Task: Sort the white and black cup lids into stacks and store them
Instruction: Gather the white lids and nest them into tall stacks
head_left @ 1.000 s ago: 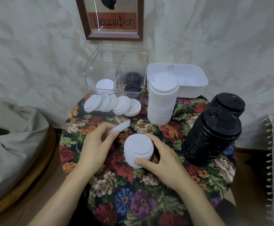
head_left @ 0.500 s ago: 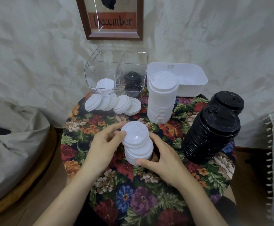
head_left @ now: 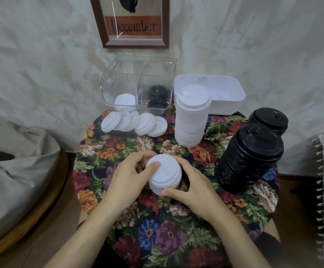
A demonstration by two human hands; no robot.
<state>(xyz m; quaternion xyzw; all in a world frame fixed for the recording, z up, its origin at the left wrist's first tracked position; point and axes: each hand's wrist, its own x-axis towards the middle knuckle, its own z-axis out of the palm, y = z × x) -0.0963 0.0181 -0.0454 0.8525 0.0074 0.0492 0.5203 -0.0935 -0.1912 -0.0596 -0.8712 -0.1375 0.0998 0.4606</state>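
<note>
A short stack of small white lids point(head_left: 165, 174) stands on the floral tablecloth point(head_left: 118, 149). My left hand point(head_left: 128, 177) curls round its left side with the thumb on the top lid. My right hand point(head_left: 194, 184) grips its right side, thumb at the front. Several more small white lids point(head_left: 134, 121) lie fanned out further back. A tall stack of large white lids point(head_left: 192, 117) stands at the centre back, and two tall stacks of black lids point(head_left: 252, 157) stand at the right.
A clear divided bin point(head_left: 138, 82) at the back holds white lids point(head_left: 125, 100) on its left and black lids point(head_left: 157, 102) on its right. A white tub point(head_left: 224, 93) sits beside it. A beanbag point(head_left: 16, 171) lies left of the table.
My left hand brought a loose white lid over to the short stack and set it on top. It now curls round the stack. My right hand stayed on the stack.
</note>
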